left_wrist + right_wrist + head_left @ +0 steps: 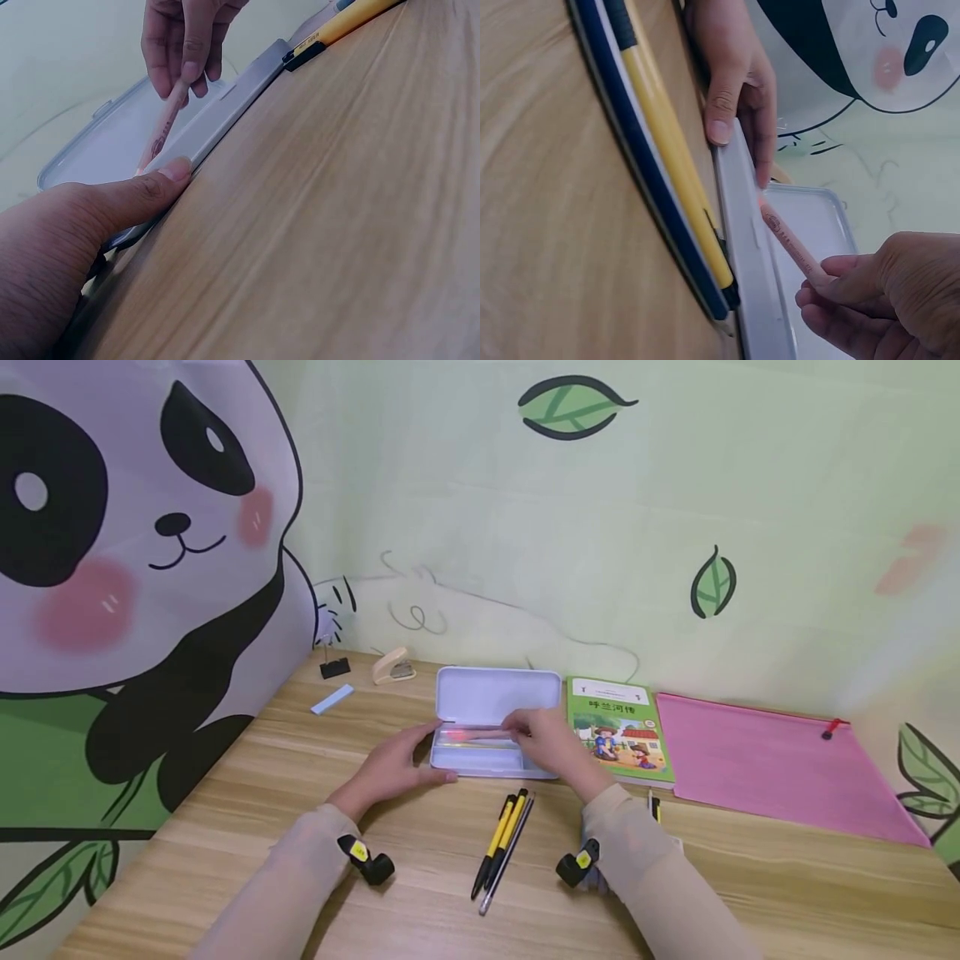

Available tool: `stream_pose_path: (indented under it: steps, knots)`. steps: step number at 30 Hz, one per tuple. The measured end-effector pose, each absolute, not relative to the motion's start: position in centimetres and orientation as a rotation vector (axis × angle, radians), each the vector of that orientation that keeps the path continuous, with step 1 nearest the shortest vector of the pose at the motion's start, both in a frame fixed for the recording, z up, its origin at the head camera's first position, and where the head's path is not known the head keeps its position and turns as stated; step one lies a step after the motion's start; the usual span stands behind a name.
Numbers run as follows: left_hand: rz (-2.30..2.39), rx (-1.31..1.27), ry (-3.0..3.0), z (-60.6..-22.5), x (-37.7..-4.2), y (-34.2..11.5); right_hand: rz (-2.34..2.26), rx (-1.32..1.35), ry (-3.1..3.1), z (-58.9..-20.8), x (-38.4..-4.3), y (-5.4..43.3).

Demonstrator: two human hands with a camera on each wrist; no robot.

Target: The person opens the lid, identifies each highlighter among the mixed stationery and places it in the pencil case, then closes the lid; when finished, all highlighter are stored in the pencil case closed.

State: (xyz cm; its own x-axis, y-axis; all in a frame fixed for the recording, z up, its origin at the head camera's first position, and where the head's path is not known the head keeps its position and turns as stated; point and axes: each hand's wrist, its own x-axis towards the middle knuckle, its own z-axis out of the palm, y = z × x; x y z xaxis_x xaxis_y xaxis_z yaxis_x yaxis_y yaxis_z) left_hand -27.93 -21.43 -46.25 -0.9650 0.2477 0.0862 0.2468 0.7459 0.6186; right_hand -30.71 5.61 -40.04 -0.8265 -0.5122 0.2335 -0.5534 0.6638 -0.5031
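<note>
A pale pencil case (498,692) lies on the table with its lid raised at the back. My left hand (392,767) holds its left end, the thumb along the front wall and the fingers toward the back corner. Over the case, my right hand (551,742) pinches one end of a slim pink pen (791,244) with dark print. The pen's orange-tinted far end points toward the left hand, low at the case. Inside the case, a thin yellowish strip (468,746) is visible. Two yellow-and-black pens (504,837) and a dark pencil (508,853) lie in front.
Behind on the left are a black binder clip (334,668), a beige stapler (393,667) and a light blue strip (332,699). A green book (621,731) and pink zip pouch (780,768) lie to the right. The right forearm partly covers other items.
</note>
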Motion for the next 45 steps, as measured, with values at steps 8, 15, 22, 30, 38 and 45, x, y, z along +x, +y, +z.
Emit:
stream_pose_path:
  steps: [8, 15, 22, 30, 38, 45]
  knots:
    - [1.042, 0.418, 2.943, -46.5, -28.2, -21.5, 0.840, 0.879, -2.774, -40.6, -30.7, 5.1]
    - [1.030, 0.437, 2.949, -46.6, -28.2, -21.5, 0.851, 0.849, -2.790, -40.8, -30.6, 5.1]
    - [1.039, 0.441, 2.950, -46.5, -28.1, -21.5, 0.851, 0.851, -2.798, -40.8, -30.6, 5.1]
    - [1.047, 0.435, 2.940, -46.5, -28.1, -21.5, 0.826, 0.852, -2.816, -40.6, -30.6, 5.2]
    - [1.050, 0.422, 2.935, -46.4, -28.0, -21.4, 0.861, 0.923, -2.782, -39.3, -30.3, 5.7]
    - [1.040, 0.410, 2.937, -46.5, -28.1, -21.4, 0.884, 1.000, -2.745, -38.3, -29.8, 6.1]
